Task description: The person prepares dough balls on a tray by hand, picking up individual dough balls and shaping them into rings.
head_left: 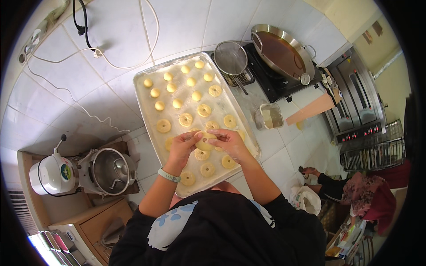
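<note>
Between my two hands I hold a ring of pale dough, a doughnut shape with a hole in its middle. My left hand pinches its left side, thumb and fingers closed on the edge. On the other side my right hand grips the ring the same way. Both hands are over a floured metal baking tray. Small round dough balls sit in rows on its far half. Flattened dough rings lie on the near half, some hidden under my hands.
Right of the tray are a strainer, a black stove bearing a wide pan of brown liquid, and a clear tub. An oven stands farther right. A white mixer is at left. Another person is at lower right.
</note>
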Demonstrator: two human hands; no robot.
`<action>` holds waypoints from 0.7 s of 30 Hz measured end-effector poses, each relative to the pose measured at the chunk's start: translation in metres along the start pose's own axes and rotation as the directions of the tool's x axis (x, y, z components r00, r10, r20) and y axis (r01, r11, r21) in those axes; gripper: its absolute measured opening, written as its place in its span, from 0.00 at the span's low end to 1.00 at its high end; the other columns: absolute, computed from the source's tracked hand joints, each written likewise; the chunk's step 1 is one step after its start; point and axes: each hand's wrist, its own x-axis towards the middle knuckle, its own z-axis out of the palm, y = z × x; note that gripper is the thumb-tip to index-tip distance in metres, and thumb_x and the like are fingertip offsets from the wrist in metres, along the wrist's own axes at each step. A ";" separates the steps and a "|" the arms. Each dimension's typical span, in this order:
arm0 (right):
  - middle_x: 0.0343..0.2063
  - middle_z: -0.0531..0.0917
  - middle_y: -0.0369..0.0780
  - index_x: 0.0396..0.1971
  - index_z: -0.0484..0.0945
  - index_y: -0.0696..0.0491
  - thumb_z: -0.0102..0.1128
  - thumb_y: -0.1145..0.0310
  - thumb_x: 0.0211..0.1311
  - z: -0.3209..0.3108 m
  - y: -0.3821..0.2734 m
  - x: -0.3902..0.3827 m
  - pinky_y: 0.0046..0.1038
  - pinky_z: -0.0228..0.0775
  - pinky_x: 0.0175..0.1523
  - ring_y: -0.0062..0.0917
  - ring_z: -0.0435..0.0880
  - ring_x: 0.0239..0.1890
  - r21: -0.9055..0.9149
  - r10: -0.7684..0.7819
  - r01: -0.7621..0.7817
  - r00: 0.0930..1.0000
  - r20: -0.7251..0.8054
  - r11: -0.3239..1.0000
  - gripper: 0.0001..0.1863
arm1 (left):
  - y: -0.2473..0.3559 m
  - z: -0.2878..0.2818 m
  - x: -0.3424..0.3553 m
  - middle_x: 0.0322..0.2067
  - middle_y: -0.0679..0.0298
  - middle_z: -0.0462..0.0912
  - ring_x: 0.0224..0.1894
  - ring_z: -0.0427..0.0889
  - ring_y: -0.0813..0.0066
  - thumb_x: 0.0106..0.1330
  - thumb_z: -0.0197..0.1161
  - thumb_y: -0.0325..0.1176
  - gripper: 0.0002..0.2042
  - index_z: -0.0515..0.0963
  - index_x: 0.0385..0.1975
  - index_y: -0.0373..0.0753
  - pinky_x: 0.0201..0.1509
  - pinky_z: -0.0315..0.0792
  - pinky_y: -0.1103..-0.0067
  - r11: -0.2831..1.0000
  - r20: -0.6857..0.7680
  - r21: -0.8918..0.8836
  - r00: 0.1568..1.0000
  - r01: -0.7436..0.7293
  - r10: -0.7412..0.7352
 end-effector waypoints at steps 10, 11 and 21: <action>0.34 0.82 0.37 0.43 0.77 0.61 0.64 0.75 0.53 -0.003 -0.003 -0.005 0.18 0.70 0.45 0.16 0.79 0.36 -0.025 -0.002 0.000 0.996 -0.087 1.000 0.16 | 0.009 0.004 -0.008 0.31 0.60 0.82 0.33 0.80 0.76 0.58 0.65 0.33 0.13 0.78 0.35 0.28 0.40 0.74 0.82 0.999 -0.025 0.037 1.000 0.003 -0.002; 0.34 0.82 0.37 0.43 0.77 0.61 0.64 0.75 0.53 -0.001 -0.004 -0.005 0.18 0.70 0.45 0.16 0.79 0.36 -0.024 0.000 -0.003 0.996 -0.088 1.000 0.16 | 0.009 0.004 -0.008 0.31 0.60 0.82 0.33 0.80 0.76 0.58 0.65 0.33 0.13 0.78 0.35 0.28 0.40 0.74 0.82 0.999 -0.025 0.036 1.000 0.006 -0.005; 0.34 0.82 0.39 0.42 0.77 0.62 0.64 0.77 0.52 0.000 -0.005 -0.006 0.18 0.71 0.46 0.18 0.80 0.37 -0.030 0.035 -0.037 0.998 -0.042 0.999 0.16 | 0.006 0.005 -0.003 0.29 0.59 0.82 0.31 0.81 0.76 0.59 0.64 0.37 0.15 0.78 0.34 0.28 0.38 0.74 0.81 0.985 0.072 0.165 0.995 0.060 -0.072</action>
